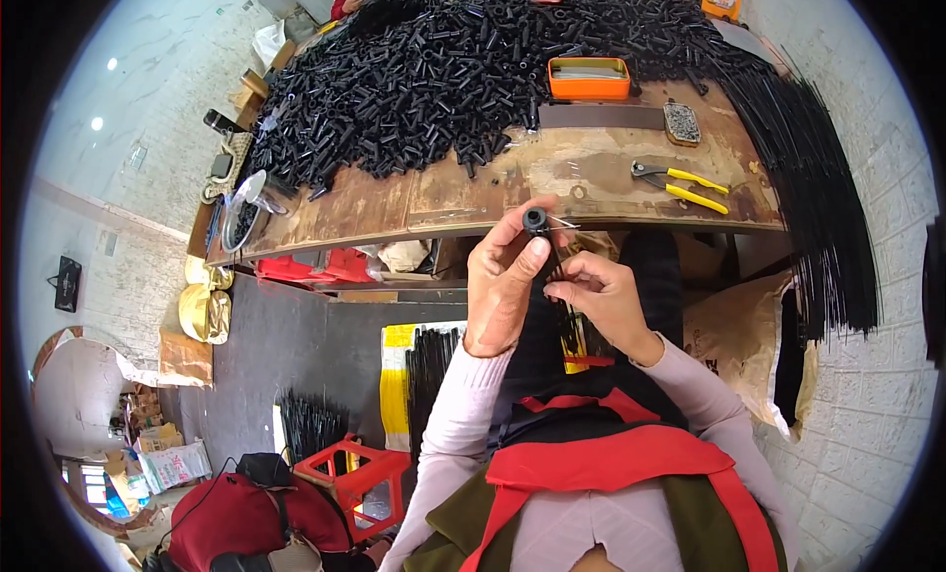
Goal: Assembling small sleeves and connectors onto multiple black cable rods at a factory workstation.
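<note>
Scuffed bench fills twelve o'clock; left hand grips a black tube at its one, right hand pinches dark rods at nine.

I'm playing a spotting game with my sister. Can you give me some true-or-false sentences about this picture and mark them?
1. The left hand holds a black tube-shaped piece. True: the left hand has the black tube-shaped piece.
2. The pliers have blue handles. False: the pliers have yellow handles.
3. An orange box sits on the table. True.
4. The right hand grips the pliers. False: they lie on the table, apart from the right hand.
</note>
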Tool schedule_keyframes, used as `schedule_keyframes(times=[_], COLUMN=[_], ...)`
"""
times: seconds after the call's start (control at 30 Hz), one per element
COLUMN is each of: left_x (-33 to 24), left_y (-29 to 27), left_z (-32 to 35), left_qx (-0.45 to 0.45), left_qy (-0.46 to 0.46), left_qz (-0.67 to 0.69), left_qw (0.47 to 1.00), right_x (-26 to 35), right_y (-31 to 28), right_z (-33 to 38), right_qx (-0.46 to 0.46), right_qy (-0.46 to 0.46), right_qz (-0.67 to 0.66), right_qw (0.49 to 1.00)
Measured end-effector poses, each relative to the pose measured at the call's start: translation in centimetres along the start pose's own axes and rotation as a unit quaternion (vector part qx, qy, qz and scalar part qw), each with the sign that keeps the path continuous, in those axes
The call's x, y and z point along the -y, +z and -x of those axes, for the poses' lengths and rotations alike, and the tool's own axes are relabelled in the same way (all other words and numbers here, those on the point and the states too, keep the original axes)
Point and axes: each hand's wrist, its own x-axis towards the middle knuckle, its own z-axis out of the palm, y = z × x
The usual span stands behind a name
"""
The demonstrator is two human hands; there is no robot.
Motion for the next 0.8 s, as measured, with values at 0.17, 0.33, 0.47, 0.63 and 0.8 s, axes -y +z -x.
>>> schedule_keyframes(times=[0.17,0.33,0.47,0.63,0.8], left_x=[1.6,2.4,2.1,2.4,2.6], left_y=[-1.0,-1.0,-1.3,-1.7,-1.6], left_z=[-0.3,-0.2,-0.1,0.0,-0.6], left_qx=[-0.044,-0.061,-0.066,-0.060,-0.047], left_qy=[0.078,0.087,0.109,0.124,0.084], left_qz=[0.022,-0.001,-0.136,-0.196,-0.127], left_qw=[0.996,0.994,0.983,0.971,0.987], right_x=[-1.9,-1.7,-1.5,-2.4,-1.9], right_y=[0.1,1.2,1.9,1.7,1.1], right_z=[0.6,0.6,0.2,0.3,0.0], right_qx=[-0.020,-0.023,-0.028,-0.030,-0.040], right_qy=[0.011,0.052,0.051,0.050,0.062], right_qz=[0.096,0.075,0.093,0.106,0.110], right_qw=[0.995,0.996,0.994,0.993,0.991])
